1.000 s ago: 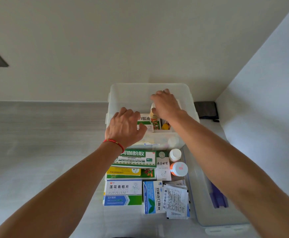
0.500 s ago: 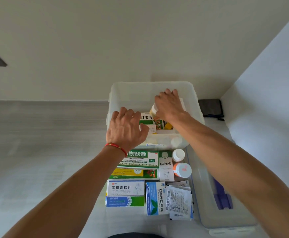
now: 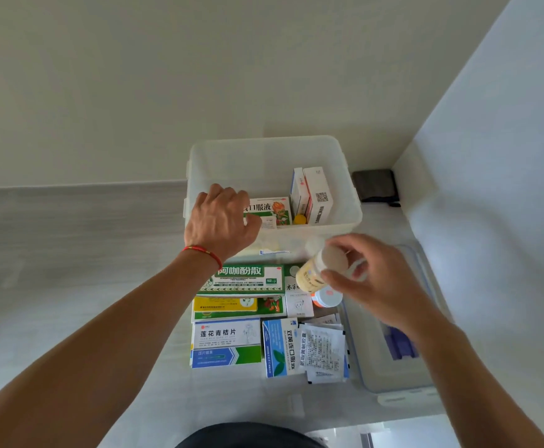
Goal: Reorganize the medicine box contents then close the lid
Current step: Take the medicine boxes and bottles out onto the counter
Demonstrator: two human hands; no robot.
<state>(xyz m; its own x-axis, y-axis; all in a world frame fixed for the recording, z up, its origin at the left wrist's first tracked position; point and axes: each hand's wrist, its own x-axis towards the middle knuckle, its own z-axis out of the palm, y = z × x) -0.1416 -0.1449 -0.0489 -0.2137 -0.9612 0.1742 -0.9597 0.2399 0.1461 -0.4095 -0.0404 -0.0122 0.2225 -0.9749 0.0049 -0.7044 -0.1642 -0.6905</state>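
Fingers (image 3: 345, 279) of our right hand (image 3: 380, 286) were curled round a small pale-yellow bottle (image 3: 312, 276), pinching it near the white cap end; it hung above the table (image 3: 70, 286), just off the 5 o'clock corner of the medicine box (image 3: 273, 156). Our left hand (image 3: 222, 221) lay over the box's near-left rim, fingers bent down inside; whether they gripped anything there we could not tell.

Item, bottle: rigid, smooth-walled plastic, judged light and somewhat slippery, not fragile. Best hold, in our judgement: across the body just below the cap, where we had it. Long axis ran tilted, cap end toward 2 o'clock and up at us, base toward 8 o'clock and down.

Item, medicine box: translucent, stiff, open. Contents seen: a green-and-white carton (image 3: 269, 210) lying flat at centre, two upright cartons (image 3: 312, 195) at 3 o'clock, a yellow cap (image 3: 299, 219) between them.

Item, lid (image 3: 393, 379): clear, blue-trimmed, flat on the table at 5 o'clock of the box, long axis 12 to 6.

Item, loose stock at 6 o'clock of the box: flat cartons (image 3: 225, 337), an orange-and-white jar (image 3: 327, 297), sachets (image 3: 324, 354). Light, stackable. Lid not yet fitted.
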